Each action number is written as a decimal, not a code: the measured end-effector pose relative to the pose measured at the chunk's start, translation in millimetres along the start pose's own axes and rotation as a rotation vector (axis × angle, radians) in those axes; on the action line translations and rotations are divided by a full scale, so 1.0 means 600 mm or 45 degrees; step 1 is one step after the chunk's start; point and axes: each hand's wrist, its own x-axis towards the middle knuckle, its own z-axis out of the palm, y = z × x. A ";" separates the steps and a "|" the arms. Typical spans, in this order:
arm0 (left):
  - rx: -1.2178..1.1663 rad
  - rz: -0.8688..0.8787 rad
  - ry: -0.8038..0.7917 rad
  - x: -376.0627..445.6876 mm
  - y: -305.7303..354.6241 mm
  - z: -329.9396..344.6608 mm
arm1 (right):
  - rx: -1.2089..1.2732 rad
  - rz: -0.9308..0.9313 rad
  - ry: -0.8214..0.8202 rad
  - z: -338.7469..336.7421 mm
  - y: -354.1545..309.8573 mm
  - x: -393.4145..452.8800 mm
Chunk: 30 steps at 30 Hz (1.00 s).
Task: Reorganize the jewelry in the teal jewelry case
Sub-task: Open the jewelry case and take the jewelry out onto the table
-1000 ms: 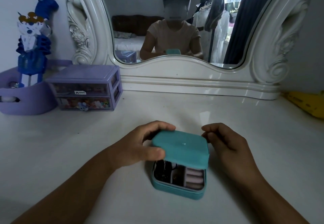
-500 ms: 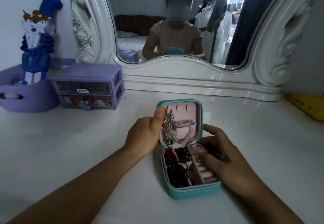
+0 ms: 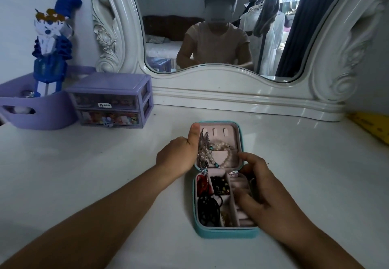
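The teal jewelry case (image 3: 227,232) lies open on the white vanity top in front of me. Its pink-lined lid (image 3: 231,130) stands up, with silver chains (image 3: 202,153) and a pale bead bracelet (image 3: 225,153) hanging inside it. My left hand (image 3: 177,155) grips the lid's left edge, thumb on the upper corner. My right hand (image 3: 257,193) rests over the case's right side, fingers spread on the pink ring rolls, holding nothing that I can see. Black cords (image 3: 207,208), a red item (image 3: 202,184) and dark beads (image 3: 220,185) fill the left compartments.
A purple two-drawer mini chest (image 3: 111,100) and a purple basket (image 3: 37,108) holding a blue-and-white figure (image 3: 51,43) stand at the back left. The white carved mirror (image 3: 221,26) runs along the back. A yellow object (image 3: 372,128) lies at the right edge.
The lid went from almost shut to fully raised, held by my left hand. My right hand moved from the lid's back edge onto the case's right compartments.
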 end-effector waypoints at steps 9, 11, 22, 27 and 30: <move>0.072 -0.007 0.136 0.002 -0.011 -0.015 | 0.078 -0.048 -0.082 0.007 -0.005 0.005; 0.059 0.010 0.197 0.002 -0.019 -0.025 | 0.118 -0.059 -0.159 0.008 -0.007 0.005; -0.416 0.323 0.411 -0.005 -0.043 -0.047 | 0.106 -0.112 -0.188 0.007 -0.006 0.007; -0.354 0.711 0.666 -0.023 -0.042 -0.051 | -0.057 -0.134 -0.134 0.000 -0.013 0.013; -0.193 0.825 0.683 -0.029 -0.042 -0.041 | -0.231 -0.124 -0.032 -0.005 -0.017 0.026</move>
